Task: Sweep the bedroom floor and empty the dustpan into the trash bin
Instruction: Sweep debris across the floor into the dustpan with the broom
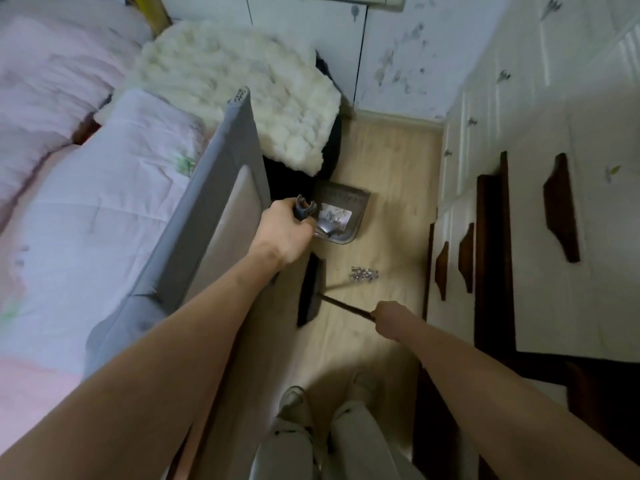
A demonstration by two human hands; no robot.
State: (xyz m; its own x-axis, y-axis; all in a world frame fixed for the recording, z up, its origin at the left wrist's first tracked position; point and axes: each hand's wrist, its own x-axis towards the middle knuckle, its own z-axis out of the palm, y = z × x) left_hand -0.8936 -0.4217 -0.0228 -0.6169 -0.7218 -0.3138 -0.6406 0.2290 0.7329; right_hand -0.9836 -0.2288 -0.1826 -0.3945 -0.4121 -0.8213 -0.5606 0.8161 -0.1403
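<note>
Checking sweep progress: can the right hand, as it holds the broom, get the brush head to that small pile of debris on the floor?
Probably yes. The right hand grips the broom handle, and bare floor lies between the brush head and the debris pile, with the dustpan just beyond.

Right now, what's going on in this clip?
A person is sweeping a narrow strip of wooden floor between a bed and white cabinets. The left hand grips the upright dustpan handle, with the dustpan resting on the floor. The right hand holds the broom stick, with the broom head on the floor. A small pile of debris lies beside the broom head, not yet in the dustpan.
</note>
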